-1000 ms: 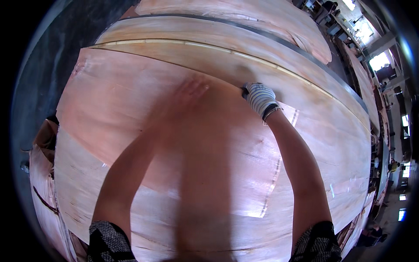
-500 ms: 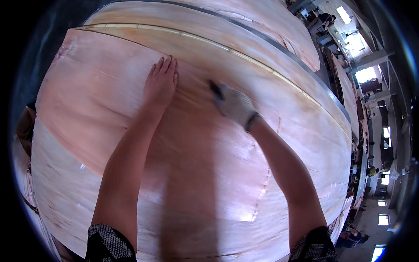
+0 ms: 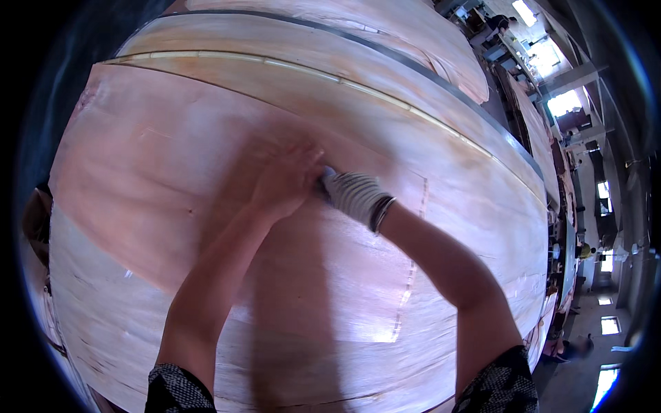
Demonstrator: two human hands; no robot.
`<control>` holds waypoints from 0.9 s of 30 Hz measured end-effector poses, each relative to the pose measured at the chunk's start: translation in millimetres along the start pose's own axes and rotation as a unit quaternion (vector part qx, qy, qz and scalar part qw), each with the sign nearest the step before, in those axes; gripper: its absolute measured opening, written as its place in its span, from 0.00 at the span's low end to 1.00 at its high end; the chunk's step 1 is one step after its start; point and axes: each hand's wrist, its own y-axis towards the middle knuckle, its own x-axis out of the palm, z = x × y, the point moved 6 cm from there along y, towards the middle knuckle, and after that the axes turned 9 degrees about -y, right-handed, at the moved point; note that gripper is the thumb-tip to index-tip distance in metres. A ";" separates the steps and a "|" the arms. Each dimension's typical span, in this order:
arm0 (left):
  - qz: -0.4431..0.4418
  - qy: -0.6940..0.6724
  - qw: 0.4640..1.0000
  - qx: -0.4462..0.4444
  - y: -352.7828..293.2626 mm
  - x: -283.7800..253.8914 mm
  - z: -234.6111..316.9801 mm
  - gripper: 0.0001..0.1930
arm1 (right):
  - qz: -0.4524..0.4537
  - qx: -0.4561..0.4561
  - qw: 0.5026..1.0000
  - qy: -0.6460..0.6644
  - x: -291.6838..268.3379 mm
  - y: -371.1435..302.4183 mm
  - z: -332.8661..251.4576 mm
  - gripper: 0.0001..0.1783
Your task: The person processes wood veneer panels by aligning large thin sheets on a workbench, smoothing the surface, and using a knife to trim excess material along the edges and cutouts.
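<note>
A large, thin, pinkish wood veneer sheet [image 3: 144, 165] lies over paler sheets [image 3: 103, 296]. My bare left hand [image 3: 286, 180] rests on it near its far edge, fingers stretched out and a little blurred. Just to the right, my right hand [image 3: 357, 196], in a white striped knitted glove, is closed around a small dark hand tool [image 3: 321, 184]. The tool is close against the left hand, and the glove hides most of it, so its exact kind does not show. Both forearms come in from the lower edge.
A long, pale, jointed strip like split bamboo [image 3: 337, 80] lies across the sheets beyond my hands. Farther off runs a dark straight edge [image 3: 413, 63], with more stacked sheets [image 3: 441, 41] behind it. People [image 3: 499, 26] work at the right among benches and bright windows.
My left hand has slid right and nearer to me, away from the sheet's far edge. The right hand with its tool has come a little nearer and left, so both hands are now together.
</note>
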 end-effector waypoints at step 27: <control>0.043 0.071 0.996 0.043 -7.6 -10.4 2.7 0.11 | -0.054 0.134 0.988 0.061 34.3 -71.7 67.1 0.17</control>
